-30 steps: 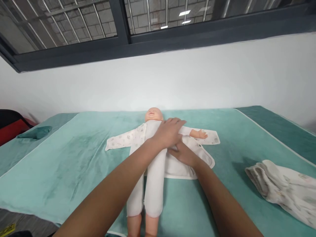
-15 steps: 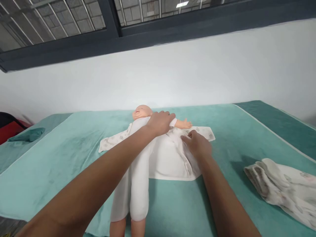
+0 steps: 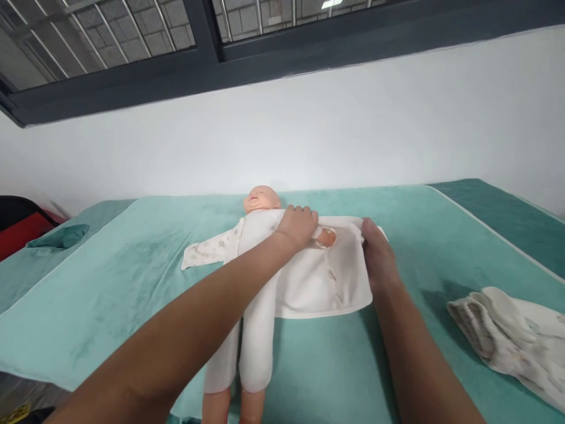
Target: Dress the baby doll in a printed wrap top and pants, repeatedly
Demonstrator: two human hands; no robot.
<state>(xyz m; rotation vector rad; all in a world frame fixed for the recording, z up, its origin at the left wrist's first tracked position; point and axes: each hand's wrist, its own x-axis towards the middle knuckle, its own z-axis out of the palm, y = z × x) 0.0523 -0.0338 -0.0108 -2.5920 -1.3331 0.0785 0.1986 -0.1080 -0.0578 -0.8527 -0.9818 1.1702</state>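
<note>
A baby doll [image 3: 256, 347] in white underclothes lies on its back, head toward the wall. My left hand [image 3: 300, 226] is closed around the doll's arm at its right side, and the doll's hand [image 3: 327, 238] shows at an opening in the white baby shirt [image 3: 309, 288]. The shirt lies spread beneath and beside the doll, plain inner face up. Its patterned sleeve [image 3: 209, 249] at the left covers the doll's other arm or lies flat; I cannot tell which. With fingers closed, my right hand [image 3: 380, 254] holds the shirt's right edge, slightly lifted.
A folded patterned cloth [image 3: 512, 341] lies at the right on the green bed cover [image 3: 123, 282]. A white wall [image 3: 282, 141] and a dark window frame [image 3: 247, 65] stand behind. A red and black item [image 3: 20, 227] sits at the far left.
My right hand has moved right and up, drawing the shirt panel out over the doll's forearm. The doll's hand, earlier bare above the shirt, is now partly covered. My left hand keeps its hold.
</note>
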